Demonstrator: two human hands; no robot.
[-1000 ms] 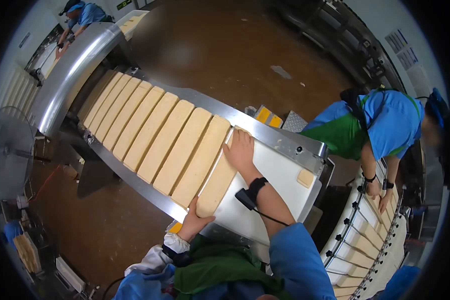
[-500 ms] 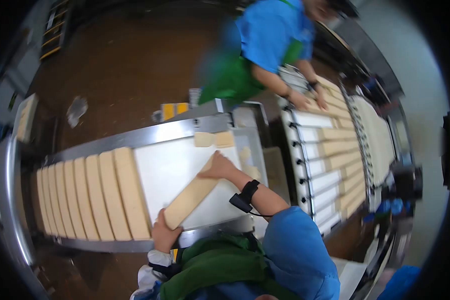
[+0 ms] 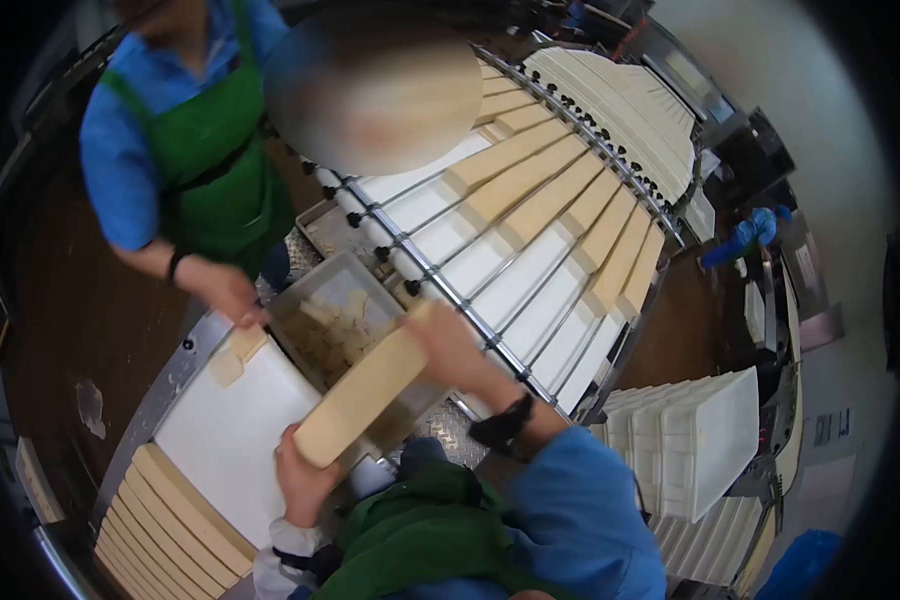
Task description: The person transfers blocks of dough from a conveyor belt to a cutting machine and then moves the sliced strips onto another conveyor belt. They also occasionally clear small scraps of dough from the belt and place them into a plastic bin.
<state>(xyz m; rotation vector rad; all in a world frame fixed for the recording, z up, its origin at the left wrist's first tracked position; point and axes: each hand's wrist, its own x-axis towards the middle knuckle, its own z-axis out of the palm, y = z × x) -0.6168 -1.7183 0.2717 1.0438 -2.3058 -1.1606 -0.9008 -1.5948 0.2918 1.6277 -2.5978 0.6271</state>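
Note:
Between my two hands is a long, pale beige dough slab [image 3: 362, 398], held slanting over the near side of a grey bin [image 3: 342, 270]. My left hand [image 3: 303, 482] grips its lower left end. Around the upper right end my right hand [image 3: 448, 348] is closed, slightly blurred by motion. Loose dough scraps [image 3: 320, 335] lie in the bin. To the left, a row of similar slabs [image 3: 175, 525] lies side by side on a white conveyor belt [image 3: 235, 425].
Across the belt a co-worker in a green apron [image 3: 210, 195] reaches a hand [image 3: 225, 290] to small dough pieces [image 3: 240, 355]. Beyond the bin, a wide belt with metal divider rods [image 3: 505, 325] carries several slabs [image 3: 550, 210]. White stacked trays [image 3: 685, 440] stand at right.
My hands have carried the slab off the left belt, to the right and over the bin. My view has turned right. The co-worker's hand now reaches to the small pieces on the left belt.

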